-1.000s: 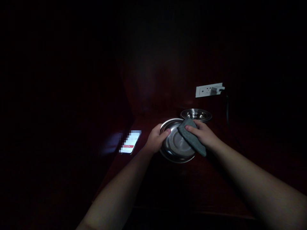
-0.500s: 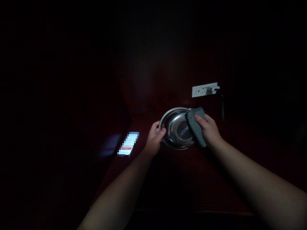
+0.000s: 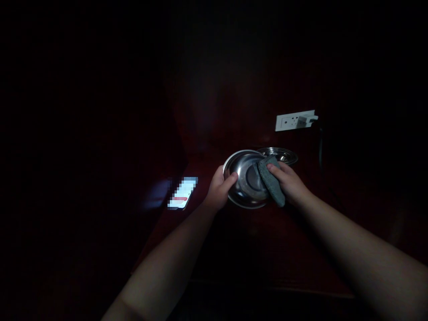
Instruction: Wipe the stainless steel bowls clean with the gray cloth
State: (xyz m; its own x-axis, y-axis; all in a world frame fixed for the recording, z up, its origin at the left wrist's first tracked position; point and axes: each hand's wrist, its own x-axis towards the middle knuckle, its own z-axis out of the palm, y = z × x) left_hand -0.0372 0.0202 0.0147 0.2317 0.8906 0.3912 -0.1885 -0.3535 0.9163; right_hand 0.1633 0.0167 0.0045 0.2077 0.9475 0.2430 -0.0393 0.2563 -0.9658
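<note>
A shiny stainless steel bowl (image 3: 242,178) is held up, tilted, in front of me. My left hand (image 3: 219,189) grips its left rim, thumb lying over the face turned toward me. On the bowl's right side, my right hand (image 3: 289,178) pinches a folded grey-green cloth (image 3: 273,187) that presses against the metal. The fingers behind the cloth are hidden. Just behind the bowl and cloth, a second shiny metal dish (image 3: 289,157) rests on the dark red table (image 3: 234,249), partly covered by them.
A lit phone (image 3: 182,194) lies near the table's left edge. Beyond the metal dish, a white wall socket (image 3: 284,122) holds a plug with a cable (image 3: 321,151) hanging down on the right. The surroundings are very dark.
The bowl has tilted a little in my hands, and my left thumb reaches farther over it. The cloth has shifted slightly down and left. More of the dish behind shows.
</note>
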